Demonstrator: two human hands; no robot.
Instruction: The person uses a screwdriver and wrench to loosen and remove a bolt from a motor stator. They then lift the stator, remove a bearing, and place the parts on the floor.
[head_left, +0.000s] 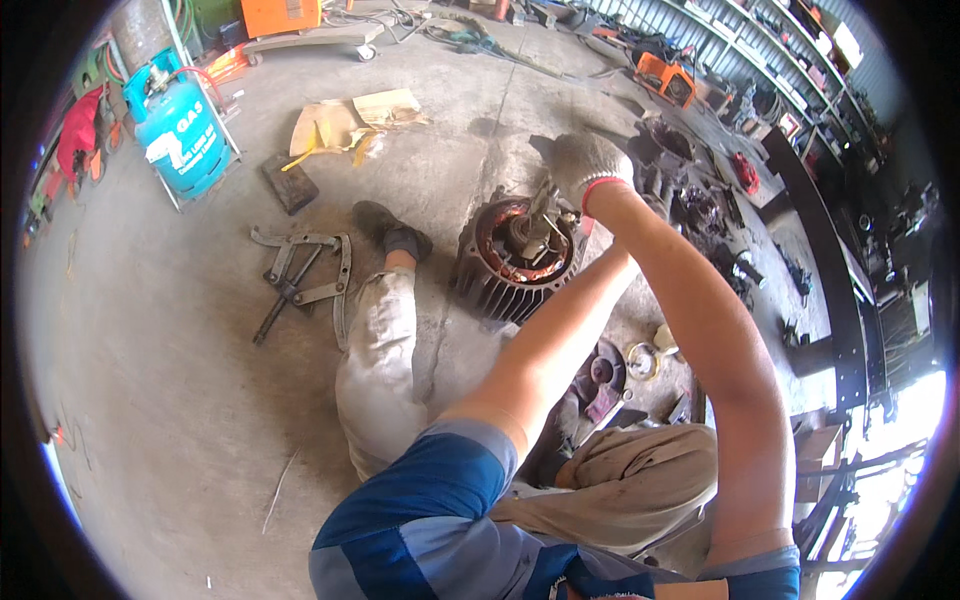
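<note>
Gloved right hand [585,165] clamps fingers on a tool in the electric motor stator [520,262]; left hand hidden, grip indeterminable. Heavy, rigid finned housing on the floor [180,400]; best gripped by its rim.

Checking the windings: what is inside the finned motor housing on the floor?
Inside the motor housing: a ring of copper windings and a grey metal tool. The right hand covers the tool's top.

Site: repair workshop, mechanical/electrical. Bare stained concrete floor [180,400]. Far left, blue gas cylinder [182,135] in a frame. Orange machine [281,14] on a wheeled cart at far edge. Gear puller [300,280] lying on floor, left of centre. Finned motor housing [515,262] with copper windings at centre. Right side: long metal shelving [770,45] loaded with parts; loose greasy components beneath.
</note>
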